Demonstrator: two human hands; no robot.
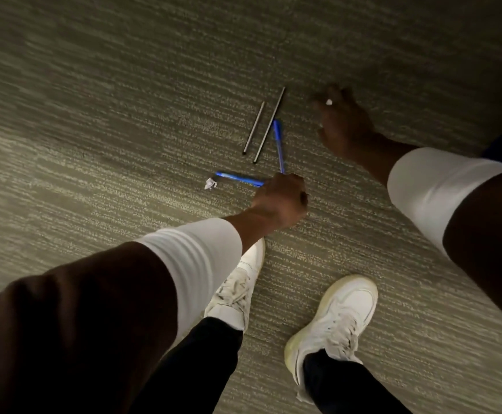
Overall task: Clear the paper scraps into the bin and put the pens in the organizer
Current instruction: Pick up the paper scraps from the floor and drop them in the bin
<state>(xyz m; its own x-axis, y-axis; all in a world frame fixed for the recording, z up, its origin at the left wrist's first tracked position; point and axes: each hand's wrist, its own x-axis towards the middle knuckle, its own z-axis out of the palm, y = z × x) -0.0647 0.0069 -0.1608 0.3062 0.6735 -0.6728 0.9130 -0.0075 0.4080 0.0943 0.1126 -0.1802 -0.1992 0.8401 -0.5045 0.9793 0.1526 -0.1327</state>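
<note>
The person stood bent over a grey-green ribbed carpet point(94, 115), both arms reaching down toward a small cluster of pens. The left hand point(279, 201) was curled closed low over the floor, and two blue pens ran out of its grip: one blue pen point(239, 177) pointed left, almost flat along the carpet, and the other blue pen point(278, 144) pointed up and away from the knuckles. How the fingers sat around the barrels was hidden by the back of the hand.

The right hand point(342, 124) hovered to the right of the pens, blurred, fingers loosely spread and bent, with nothing in it. A pale painted nail showed on one finger.

Two thin dark pens lay on the carpet side by side, slanted alike and apart from each other: the shorter dark pen point(253, 127) on the left, the longer dark pen point(269, 125) just beside it, its lower stretch passing close to the upright blue pen. Whether those two touched could not be told.

A small crumpled paper scrap point(210, 183) lay just beside the tip of the flat blue pen.

Both forearms wore white sleeves point(196, 258) under dark brown outer sleeves. Below were two white sneakers point(333, 321) and dark trousers point(202, 369). No writing or brand mark was legible on anything.
</note>
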